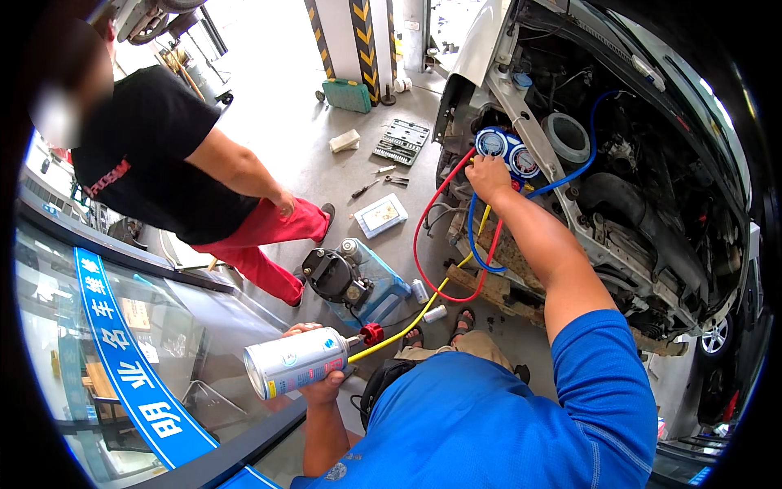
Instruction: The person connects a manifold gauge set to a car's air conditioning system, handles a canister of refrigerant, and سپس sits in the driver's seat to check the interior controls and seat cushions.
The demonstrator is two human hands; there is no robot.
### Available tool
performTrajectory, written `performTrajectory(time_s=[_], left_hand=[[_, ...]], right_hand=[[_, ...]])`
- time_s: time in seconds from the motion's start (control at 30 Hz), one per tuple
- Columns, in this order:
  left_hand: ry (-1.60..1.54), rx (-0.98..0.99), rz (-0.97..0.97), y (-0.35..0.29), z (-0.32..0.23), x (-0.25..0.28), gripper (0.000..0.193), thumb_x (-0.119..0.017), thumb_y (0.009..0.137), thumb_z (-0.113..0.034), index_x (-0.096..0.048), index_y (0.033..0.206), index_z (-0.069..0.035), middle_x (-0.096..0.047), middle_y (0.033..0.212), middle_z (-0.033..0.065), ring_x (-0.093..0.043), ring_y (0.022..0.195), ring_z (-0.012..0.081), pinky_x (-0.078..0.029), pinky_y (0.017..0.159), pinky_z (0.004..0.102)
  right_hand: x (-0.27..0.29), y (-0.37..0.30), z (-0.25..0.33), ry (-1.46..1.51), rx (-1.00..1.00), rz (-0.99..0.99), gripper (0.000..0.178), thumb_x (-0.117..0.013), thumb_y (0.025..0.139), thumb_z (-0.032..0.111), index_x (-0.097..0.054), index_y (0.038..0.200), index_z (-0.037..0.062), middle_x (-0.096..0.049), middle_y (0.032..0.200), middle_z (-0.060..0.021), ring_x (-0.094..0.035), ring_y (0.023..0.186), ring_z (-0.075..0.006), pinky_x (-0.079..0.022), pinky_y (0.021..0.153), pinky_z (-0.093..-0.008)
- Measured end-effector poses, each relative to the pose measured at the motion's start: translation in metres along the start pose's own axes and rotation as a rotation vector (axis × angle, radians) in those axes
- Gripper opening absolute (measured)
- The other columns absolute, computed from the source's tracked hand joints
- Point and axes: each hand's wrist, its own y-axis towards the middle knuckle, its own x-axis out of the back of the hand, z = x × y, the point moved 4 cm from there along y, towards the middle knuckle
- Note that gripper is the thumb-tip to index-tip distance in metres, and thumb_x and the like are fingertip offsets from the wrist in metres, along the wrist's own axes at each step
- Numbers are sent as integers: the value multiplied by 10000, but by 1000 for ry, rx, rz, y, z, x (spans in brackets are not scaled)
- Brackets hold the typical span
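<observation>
Far to the left of the gauge set (507,151), a glass partition (204,326) carries a curved blue banner (134,367). Nearer the gauge set, yet well apart from it on the same side, a co-worker (155,155) in a black shirt and red trousers stands facing the floor between. Below and left of the gauge set, the person's left hand (326,386) is wrapped around a large silver can (297,363), tipped on its side, its neck toward a red fitting (372,333). From there a yellow hose (407,326) climbs toward the gauge set. A dark pump (330,277) beside a blue container (379,285) fills the floor left of and below the gauge set. Up and left of it are a green case (346,95) by a striped pillar (362,49), an opened socket case (401,143), pliers (397,180) and a white tray (380,216). Two small cans (435,314) lie lower down. A red hose (418,236) loops below the gauge set, obstructing the bumper side. The person's right hand (489,178) is curled at the gauge set's lower left; I cannot tell what its fingers clasp. Rightward, a blue hose (592,134) crosses the open engine bay (635,163).
</observation>
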Motion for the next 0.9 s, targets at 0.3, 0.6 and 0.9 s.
performTrajectory(time_s=[0.3,0.6,0.9], left_hand=[[11,-24,-27,-2,2,3,929,-864,570,-443,-347,1246,-72,-432,1145,96,-449,1084,246,-390,938,402],[8,-14,-10,0,2,6,916,-872,568,-417,-361,1242,-67,-450,1126,89,-463,1070,240,-393,933,394],[43,-11,-32,-2,4,6,934,-852,557,-479,-370,1234,-53,-443,1142,95,-454,1091,243,-369,973,393]], right_hand=[[1,0,-5,-27,-114,-38,152,-485,850,173,-613,909,115,-639,851,-57,-633,758,-227,-439,604,-400],[-10,5,-5,22,-99,39,153,-498,833,148,-609,916,82,-656,745,-65,-653,701,-232,-453,556,-378],[-3,3,6,-68,-51,72,137,-524,829,174,-632,907,140,-605,852,-58,-581,820,-228,-394,680,-405]])
